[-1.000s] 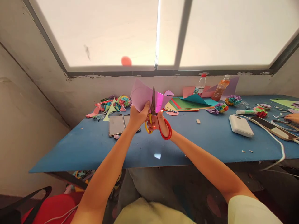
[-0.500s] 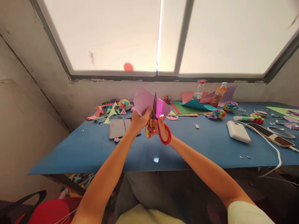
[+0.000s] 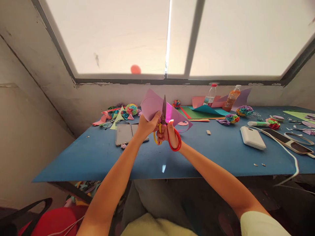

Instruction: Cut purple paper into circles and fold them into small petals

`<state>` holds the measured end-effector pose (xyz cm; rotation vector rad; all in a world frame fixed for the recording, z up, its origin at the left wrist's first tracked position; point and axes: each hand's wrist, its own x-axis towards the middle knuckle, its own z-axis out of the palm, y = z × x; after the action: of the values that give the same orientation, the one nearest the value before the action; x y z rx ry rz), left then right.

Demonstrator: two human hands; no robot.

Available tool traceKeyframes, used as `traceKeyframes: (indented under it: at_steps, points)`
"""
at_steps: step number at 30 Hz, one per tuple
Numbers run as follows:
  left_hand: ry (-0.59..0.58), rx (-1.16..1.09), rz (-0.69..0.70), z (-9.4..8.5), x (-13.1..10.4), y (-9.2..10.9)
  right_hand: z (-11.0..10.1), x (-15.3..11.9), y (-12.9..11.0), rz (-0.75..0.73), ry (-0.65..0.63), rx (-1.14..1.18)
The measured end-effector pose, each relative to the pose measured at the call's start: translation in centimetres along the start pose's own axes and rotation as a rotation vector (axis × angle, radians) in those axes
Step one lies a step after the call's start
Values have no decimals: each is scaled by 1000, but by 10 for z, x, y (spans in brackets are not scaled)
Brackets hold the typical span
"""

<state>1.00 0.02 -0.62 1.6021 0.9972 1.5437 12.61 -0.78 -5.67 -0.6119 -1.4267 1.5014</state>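
A pair of scissors points up and away from the person, towards the window, its long axis almost upright in the view. The blades part slightly at a sheet of purple paper, which spreads to both sides; its right portion tapers to a point. Both are above the blue table, around the middle of its length.

The left hand is closed on the paper, thumb on top. The right hand grips the scissors by their handles (one loop yellow, one red).

The table's front edge runs between the hands and the person; blue surface shows from the hands to that edge, and rightward as far as a white power bank.

Along the back stand two bottles, one red-capped, one white-capped, near stacked coloured sheets. Five ruffled paper flowers can be counted: one left of the hands, four right. One open folding case lies just left of the hands.
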Motion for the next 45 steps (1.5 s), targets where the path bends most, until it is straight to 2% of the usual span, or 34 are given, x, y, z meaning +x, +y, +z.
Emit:
traceKeyframes:
  at_steps: [11,16,22,26,28,31,36,40,45]
  points:
    - [-32,-18,5,0,-1,5,-3,-1,0,17,37,-61]
    - [-22,-53,-17,0,-2,10,-4,-1,3,-41,47,-73]
    - [-18,-58,17,-2,1,3,-3,-2,2,-28,111,-119]
    - [63,-171,21,0,3,0,-3,-2,-1,-22,107,-131]
    - [118,-182,68,1,2,-1,-3,-2,-1,-7,77,-125]
    - [139,-166,99,4,1,-2,-3,-3,0,42,-19,-78]
    - [153,-167,64,5,-2,-3,-2,-7,2,-58,-140,-86]
    - [159,-216,56,4,-5,0,-1,-7,0,-47,-182,-95]
    - [156,-261,-42,8,-10,5,-2,-5,-6,-63,-241,-133]
